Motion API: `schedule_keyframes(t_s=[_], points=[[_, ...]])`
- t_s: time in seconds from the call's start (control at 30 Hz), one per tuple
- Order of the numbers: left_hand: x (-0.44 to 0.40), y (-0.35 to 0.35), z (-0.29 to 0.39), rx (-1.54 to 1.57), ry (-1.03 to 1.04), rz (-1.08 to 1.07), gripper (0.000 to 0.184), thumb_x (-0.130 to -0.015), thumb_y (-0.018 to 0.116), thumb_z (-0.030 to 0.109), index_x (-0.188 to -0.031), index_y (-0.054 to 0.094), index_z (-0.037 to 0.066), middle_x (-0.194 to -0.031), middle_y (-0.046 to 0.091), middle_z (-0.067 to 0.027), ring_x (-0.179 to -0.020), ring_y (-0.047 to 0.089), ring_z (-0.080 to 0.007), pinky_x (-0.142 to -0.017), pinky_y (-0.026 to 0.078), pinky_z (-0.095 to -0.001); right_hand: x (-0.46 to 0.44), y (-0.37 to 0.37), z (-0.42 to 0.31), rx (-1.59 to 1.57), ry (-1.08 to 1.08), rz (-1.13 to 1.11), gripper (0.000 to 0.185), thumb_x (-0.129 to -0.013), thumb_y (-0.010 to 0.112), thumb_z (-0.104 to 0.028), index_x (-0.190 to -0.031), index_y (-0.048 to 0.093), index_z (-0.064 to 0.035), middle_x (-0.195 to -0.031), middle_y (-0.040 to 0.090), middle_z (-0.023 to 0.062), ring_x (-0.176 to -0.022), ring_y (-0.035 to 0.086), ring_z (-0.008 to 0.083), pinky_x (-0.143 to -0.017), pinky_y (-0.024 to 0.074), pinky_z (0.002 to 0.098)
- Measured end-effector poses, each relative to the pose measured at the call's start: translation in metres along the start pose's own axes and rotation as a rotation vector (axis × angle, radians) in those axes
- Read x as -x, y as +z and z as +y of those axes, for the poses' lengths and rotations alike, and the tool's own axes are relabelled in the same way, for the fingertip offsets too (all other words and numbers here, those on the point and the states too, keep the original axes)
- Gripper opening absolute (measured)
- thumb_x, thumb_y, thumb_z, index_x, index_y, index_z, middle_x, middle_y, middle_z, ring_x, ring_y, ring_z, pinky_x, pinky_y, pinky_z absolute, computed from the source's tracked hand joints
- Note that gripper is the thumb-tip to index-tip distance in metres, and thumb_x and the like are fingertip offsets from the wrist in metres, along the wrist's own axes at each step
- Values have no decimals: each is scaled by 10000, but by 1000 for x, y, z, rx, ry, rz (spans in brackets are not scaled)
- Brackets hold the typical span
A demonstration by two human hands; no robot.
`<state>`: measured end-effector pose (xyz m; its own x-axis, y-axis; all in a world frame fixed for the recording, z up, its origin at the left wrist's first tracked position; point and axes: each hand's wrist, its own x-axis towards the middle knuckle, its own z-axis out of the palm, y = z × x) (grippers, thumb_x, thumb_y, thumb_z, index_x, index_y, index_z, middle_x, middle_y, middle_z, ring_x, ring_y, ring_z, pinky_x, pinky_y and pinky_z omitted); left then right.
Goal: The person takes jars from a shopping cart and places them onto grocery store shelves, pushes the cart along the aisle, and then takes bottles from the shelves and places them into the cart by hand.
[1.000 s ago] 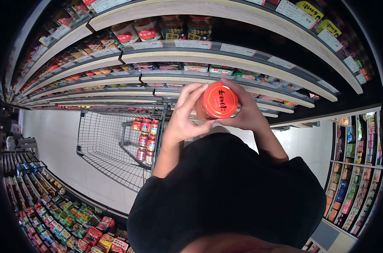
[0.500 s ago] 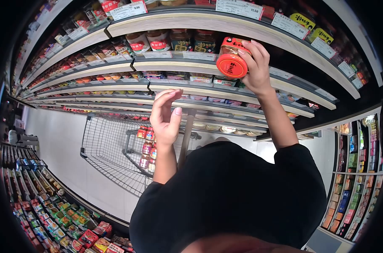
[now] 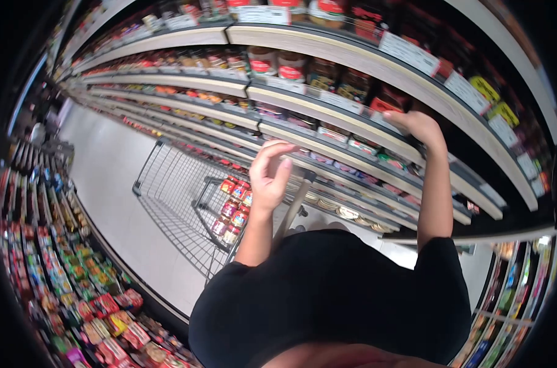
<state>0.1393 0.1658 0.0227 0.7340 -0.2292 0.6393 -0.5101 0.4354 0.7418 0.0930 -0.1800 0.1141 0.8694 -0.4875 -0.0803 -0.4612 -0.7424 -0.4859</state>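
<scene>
Red jar [image 3: 387, 98] sits on the shelf [image 3: 329, 113]; at the shelf's edge the right hand [image 3: 421, 130] is close to it, the grip impossible to tell. Out from the shelf, the left hand [image 3: 270, 184] curls loosely, empty.

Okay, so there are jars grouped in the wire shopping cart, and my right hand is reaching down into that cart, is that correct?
Not quite: your right hand isn't in the cart. The head view shows it up at the shelf. The jars are indeed grouped in the wire shopping cart.
</scene>
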Motion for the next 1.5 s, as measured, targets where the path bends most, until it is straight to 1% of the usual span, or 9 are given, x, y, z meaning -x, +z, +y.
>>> schedule_keyframes(t_s=[0.03, 0.07, 0.2, 0.4, 0.47, 0.53, 0.6, 0.9, 1.5], points=[[-1, 0, 1, 0, 0, 13, 219, -886, 599, -5, -1102, 616, -34, -1070, 613, -142, -1012, 623, -232, -926, 487, -351, 3, 4, -3, -153, 0, -6, 854, -669, 689, -757, -818, 719, 83, -753, 669, 204, -768, 640, 260, -772, 483, 358], [-1, -1, 2, 5, -2, 24, 215, -881, 600, -5, -1094, 623, -30, -1054, 621, -139, -1006, 626, -231, -913, 488, -347, -3, -8, -10, 34, 112, -154, 847, -688, 709, -716, -943, 700, 92, -810, 681, 223, -824, 653, 258, -804, 487, 348], [6, -5, 6, -76, -37, 75, 200, -900, 596, 7, -1095, 628, -23, -1056, 623, -139, -1006, 629, -222, -903, 489, -340, 20, 6, -22, 10, -206, 210, 836, -776, 681, -641, -1185, 585, 82, -904, 677, 267, -905, 660, 361, -862, 481, 388], [25, -5, 15, -155, -78, 203, 207, -921, 588, 23, -1119, 626, -23, -1063, 623, -118, -1027, 626, -206, -913, 486, -328, 39, 9, -18, 116, -236, 300, 804, -816, 652, -612, -1188, 570, 96, -965, 657, 328, -1018, 638, 436, -889, 480, 427], [35, -5, 21, -222, -141, 292, 212, -936, 580, 40, -1136, 616, -23, -1080, 624, -111, -1038, 621, -187, -918, 483, -318, 57, 19, -18, -115, -361, 586, 495, -864, 711, -288, -1215, 590, 39, -1149, 627, 301, -1107, 596, 441, -944, 460, 458], [47, -2, 32, -220, -171, 365, 266, -946, 576, 54, -1202, 577, -16, -1106, 626, -96, -1056, 613, -174, -928, 478, -313, 60, 43, -15, -281, -839, 686, 431, -853, 685, -132, -1228, 579, 51, -1184, 623, 260, -1144, 591, 428, -976, 454, 478], [60, -2, 43, -222, -257, 473, 322, -947, 581, 61, -1258, 534, -6, -1121, 624, -80, -1084, 606, -172, -942, 472, -309, 62, 79, -22, -440, -1059, 527, 434, -844, 635, -54, -1253, 548, 61, -1245, 583, 234, -1183, 564, 414, -1016, 446, 466], [133, -1, 84, -394, -335, 728, 553, -951, 541, 39, -1475, 364, 9, -1418, 503, -169, -1315, 495, -241, -1100, 378, -363, 59, 202, -79, -871, -903, -357, 545, -874, 548, 71, -1394, 384, 60, -1371, 485, 225, -1304, 489, 318, -1119, 356, 420], [183, -189, 140, -400, -268, 882, 595, -953, 537, 90, -1495, 314, -13, -1441, 469, -213, -1346, 460, -281, -1136, 345, -397, 135, 303, -274, -773, -1113, -525, 516, -835, 659, -5, -1324, 497, 38, -1322, 522, 209, -1204, 560, 298, -1018, 469, 372]])
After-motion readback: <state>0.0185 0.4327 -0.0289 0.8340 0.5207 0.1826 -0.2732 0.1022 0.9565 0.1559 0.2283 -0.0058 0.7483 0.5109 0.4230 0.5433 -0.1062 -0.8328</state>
